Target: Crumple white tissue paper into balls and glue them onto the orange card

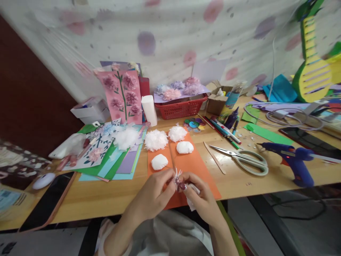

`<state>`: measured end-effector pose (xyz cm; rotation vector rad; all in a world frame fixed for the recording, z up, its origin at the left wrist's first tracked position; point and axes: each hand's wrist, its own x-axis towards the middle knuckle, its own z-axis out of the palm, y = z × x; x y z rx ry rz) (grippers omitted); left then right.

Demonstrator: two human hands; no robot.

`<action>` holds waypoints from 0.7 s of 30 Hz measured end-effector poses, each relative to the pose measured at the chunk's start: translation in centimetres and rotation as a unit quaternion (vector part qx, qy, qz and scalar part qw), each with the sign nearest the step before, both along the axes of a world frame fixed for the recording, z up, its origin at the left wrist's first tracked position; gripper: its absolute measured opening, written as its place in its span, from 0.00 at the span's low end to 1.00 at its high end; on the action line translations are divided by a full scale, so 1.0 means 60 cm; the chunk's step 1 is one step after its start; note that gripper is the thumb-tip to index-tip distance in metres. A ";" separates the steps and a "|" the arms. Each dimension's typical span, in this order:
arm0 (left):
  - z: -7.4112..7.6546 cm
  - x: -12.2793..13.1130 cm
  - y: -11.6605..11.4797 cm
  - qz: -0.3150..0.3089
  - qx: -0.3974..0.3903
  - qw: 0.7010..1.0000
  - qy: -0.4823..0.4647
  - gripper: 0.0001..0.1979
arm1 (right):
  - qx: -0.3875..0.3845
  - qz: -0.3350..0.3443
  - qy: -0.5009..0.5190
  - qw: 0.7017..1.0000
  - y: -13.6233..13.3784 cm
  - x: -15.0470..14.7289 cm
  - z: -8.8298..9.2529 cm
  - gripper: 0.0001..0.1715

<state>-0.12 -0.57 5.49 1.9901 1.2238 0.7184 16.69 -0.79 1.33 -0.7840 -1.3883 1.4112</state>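
Observation:
My left hand (157, 193) and my right hand (199, 199) meet over the near part of an orange sheet (195, 169). Between their pinched fingertips is a small piece of white tissue (178, 174) with thin strips sticking up. More white material (192, 204) hangs under my right hand's fingers. On the orange sheet, two fluffy white pompoms, one on the left (156, 139) and one on the right (177, 133), sit above two smooth white wads, one on the left (159, 162) and one on the right (184, 147).
Scissors (246, 158), a wooden stick (214, 158) and a blue glue gun (291, 156) lie to the right. A red basket (181, 108) stands behind. Coloured papers (128, 163) and a phone (48, 201) are on the left, with pens (226, 131) behind the scissors.

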 end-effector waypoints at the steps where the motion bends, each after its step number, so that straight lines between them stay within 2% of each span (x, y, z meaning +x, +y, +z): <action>1: -0.002 0.001 0.001 0.000 -0.010 1.000 -0.009 0.13 | 0.003 0.001 0.002 1.000 0.001 0.000 -0.001 0.13; 4: -0.005 -0.004 0.010 0.024 -0.027 0.999 -0.012 0.17 | 0.007 -0.001 0.006 1.000 0.003 0.000 -0.008 0.13; 7: 0.001 -0.038 0.042 0.103 -0.009 0.994 0.035 0.19 | -0.012 -0.023 0.011 1.000 0.006 -0.001 -0.015 0.15; 11: 0.021 -0.136 0.126 0.230 0.022 0.969 0.092 0.17 | -0.061 -0.051 0.026 0.996 0.006 -0.007 -0.017 0.20; 13: 0.030 -0.189 0.166 0.296 0.033 0.945 0.132 0.15 | -0.095 -0.055 0.036 0.993 0.007 -0.010 -0.014 0.23; 15: 0.037 -0.230 0.190 0.353 0.047 0.918 0.175 0.13 | -0.124 -0.064 0.050 0.989 0.010 -0.015 -0.012 0.26; 18: 0.045 -0.251 0.191 0.433 0.087 0.871 0.215 0.07 | -0.150 -0.104 0.087 0.979 0.019 -0.019 -0.012 0.28; 21: 0.054 -0.220 0.161 0.461 0.136 0.849 0.220 0.17 | -0.178 -0.162 0.150 0.959 0.029 -0.019 -0.013 0.29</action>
